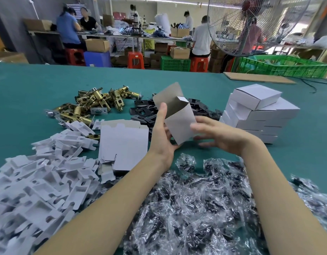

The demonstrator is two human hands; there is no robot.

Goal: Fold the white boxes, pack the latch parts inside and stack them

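A partly folded white cardboard box (179,124) is held tilted above the green felt table (30,89), its grey-lined top flap raised and open. The left hand (161,133) grips its left edge, thumb upright along the side. The right hand (216,134) is spread, fingers straight, touching the box's right edge (blurred; contact uncertain). Flat white box blanks (123,144) lie just left. Black metal strike plates (146,111) sit behind, brass latch bolts (91,105) farther left. Stacked finished white boxes (258,113) stand right. White card inserts (39,181) and clear bagged screws (192,208) crowd the near edge.
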